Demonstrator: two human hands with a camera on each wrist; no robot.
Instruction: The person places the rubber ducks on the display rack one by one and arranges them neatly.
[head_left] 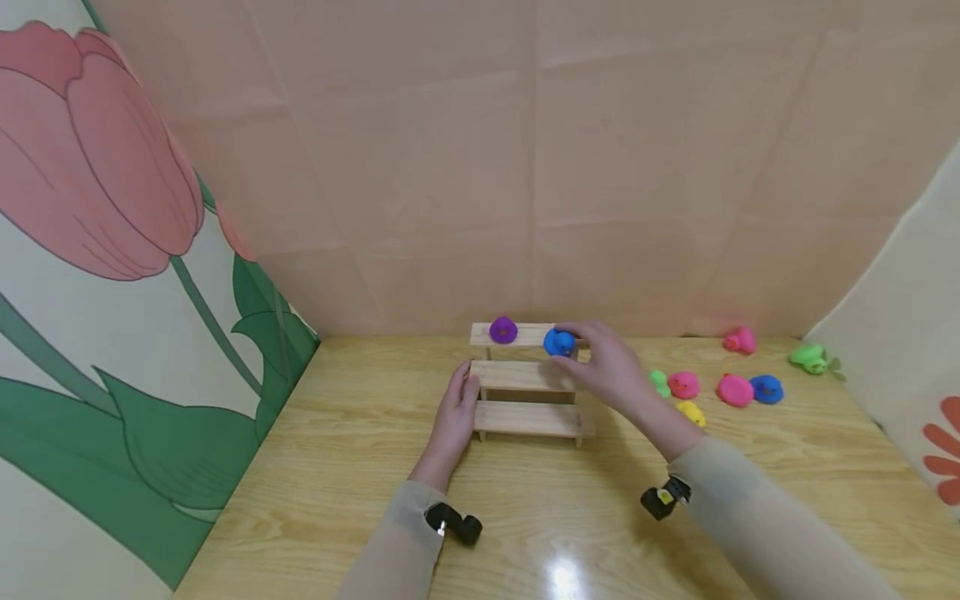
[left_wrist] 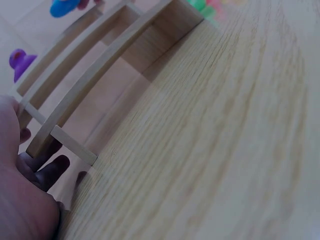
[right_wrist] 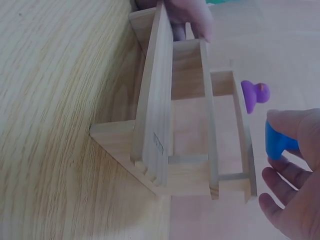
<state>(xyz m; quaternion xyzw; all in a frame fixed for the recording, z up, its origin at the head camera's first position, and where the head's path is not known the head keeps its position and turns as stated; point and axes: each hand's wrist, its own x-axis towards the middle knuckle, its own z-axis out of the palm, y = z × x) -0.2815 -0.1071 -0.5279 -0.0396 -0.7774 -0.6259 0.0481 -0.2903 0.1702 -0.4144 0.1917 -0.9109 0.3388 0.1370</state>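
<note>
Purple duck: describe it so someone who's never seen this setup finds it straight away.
On the wooden table stands a three-tiered wooden stand. On its top tier, toward the left end in the head view, sits the purple duck. It is the only purple one; the blue duck beside it is in the right hand.

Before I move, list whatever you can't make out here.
- Head view: the top shelf's right end, largely hidden behind the right hand.
- Left wrist view: the blue duck, cut off by the top edge; the green shape there, too blurred to identify.
- Right wrist view: the dark print on the wooden stand, too small and blurred to read.
</note>
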